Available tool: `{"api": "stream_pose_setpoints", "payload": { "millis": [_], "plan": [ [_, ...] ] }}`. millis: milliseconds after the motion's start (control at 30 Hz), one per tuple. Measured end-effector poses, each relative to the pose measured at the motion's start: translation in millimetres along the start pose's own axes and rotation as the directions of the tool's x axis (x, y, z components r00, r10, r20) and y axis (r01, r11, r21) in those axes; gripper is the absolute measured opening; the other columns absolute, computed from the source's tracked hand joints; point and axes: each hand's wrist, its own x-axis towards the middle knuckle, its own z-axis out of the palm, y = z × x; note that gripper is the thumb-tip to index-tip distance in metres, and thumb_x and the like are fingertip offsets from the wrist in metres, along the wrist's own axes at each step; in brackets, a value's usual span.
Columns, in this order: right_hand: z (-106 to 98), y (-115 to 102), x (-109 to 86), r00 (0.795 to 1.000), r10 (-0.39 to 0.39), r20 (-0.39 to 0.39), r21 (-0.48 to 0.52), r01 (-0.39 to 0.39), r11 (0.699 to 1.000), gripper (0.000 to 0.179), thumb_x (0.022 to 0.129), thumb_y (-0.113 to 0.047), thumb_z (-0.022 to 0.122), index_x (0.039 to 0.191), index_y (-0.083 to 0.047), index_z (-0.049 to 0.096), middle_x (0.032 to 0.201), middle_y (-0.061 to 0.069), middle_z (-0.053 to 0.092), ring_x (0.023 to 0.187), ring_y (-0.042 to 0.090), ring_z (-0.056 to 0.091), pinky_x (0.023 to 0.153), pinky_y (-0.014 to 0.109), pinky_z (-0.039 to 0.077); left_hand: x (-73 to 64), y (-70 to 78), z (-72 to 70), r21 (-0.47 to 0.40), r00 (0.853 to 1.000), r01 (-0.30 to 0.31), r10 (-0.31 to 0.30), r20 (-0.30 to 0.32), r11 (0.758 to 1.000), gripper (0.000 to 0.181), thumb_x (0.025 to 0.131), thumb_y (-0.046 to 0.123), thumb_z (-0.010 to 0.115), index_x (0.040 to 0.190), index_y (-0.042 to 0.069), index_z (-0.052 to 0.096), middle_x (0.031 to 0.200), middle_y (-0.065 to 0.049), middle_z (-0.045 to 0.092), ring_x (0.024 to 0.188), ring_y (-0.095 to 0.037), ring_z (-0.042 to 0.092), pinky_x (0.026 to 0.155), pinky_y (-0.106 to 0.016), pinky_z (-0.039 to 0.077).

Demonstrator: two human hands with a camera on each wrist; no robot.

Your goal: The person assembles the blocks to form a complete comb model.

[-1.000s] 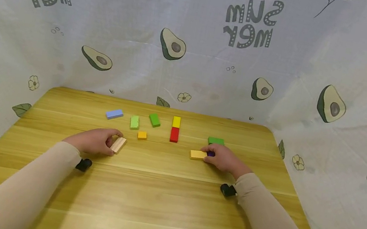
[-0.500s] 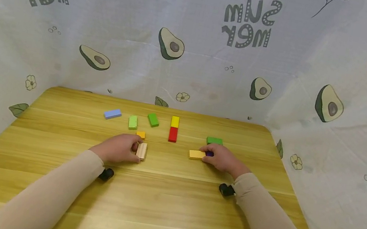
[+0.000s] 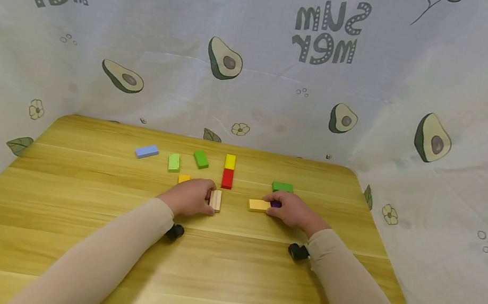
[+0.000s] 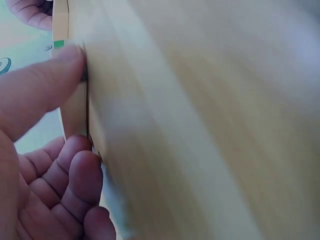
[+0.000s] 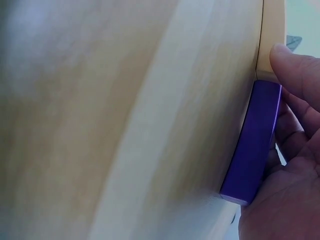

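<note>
My left hand (image 3: 190,197) pinches a plain wooden block (image 3: 215,200) between thumb and fingers, low over the table, near the middle in the head view. In the left wrist view part of that wooden block (image 4: 75,110) shows between thumb and fingertips. To the right, my right hand (image 3: 296,212) grips a yellow block (image 3: 257,206) at its right end, thumb on the near side. A purple block (image 5: 252,140) lies end to end with the yellow one, under the right palm. In the head view the hand hides most of it.
Behind the hands lie a blue block (image 3: 147,151), a light green block (image 3: 174,162), a green block (image 3: 201,159), a yellow block (image 3: 230,161) touching a red one (image 3: 227,179), and another green block (image 3: 283,187). A small orange block (image 3: 183,178) is beside the left hand.
My left hand has moved right across the table with the wooden block, which has turned more upright in the view. The right hand has kept its place on the yellow block.
</note>
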Motion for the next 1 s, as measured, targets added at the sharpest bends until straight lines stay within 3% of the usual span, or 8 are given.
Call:
{"api": "stream_pose_setpoints", "payload": {
  "millis": [433, 1000],
  "plan": [
    [0.2, -1.2, 0.0, 1.0, 0.014, -0.002, 0.007, -0.014, 1.0, 0.039, 0.103, -0.02, 0.07, 0.14, -0.009, 0.067, 0.14, 0.015, 0.065, 0.125, 0.031, 0.061, 0.111, 0.053, 0.049, 10.3, 0.3, 7.2, -0.1, 0.999, 0.007, -0.011, -0.041, 0.995, 0.071, 0.09, 0.033, 0.086, 0.148, 0.006, 0.056, 0.118, -0.004, 0.065, 0.103, -0.021, 0.058, 0.1, -0.038, 0.053],
    [2.5, 2.1, 2.7, 1.0, 0.018, -0.006, -0.002, -0.018, 1.0, 0.038, 0.102, -0.021, 0.071, 0.138, -0.009, 0.069, 0.136, 0.014, 0.066, 0.116, 0.027, 0.061, 0.107, 0.05, 0.05, 17.3, 8.8, 11.0, -0.097, 0.998, -0.001, -0.004, -0.057, 0.995, 0.069, 0.09, 0.036, 0.085, 0.146, 0.006, 0.058, 0.121, -0.006, 0.068, 0.102, -0.021, 0.061, 0.102, -0.039, 0.055]
  ]
}}
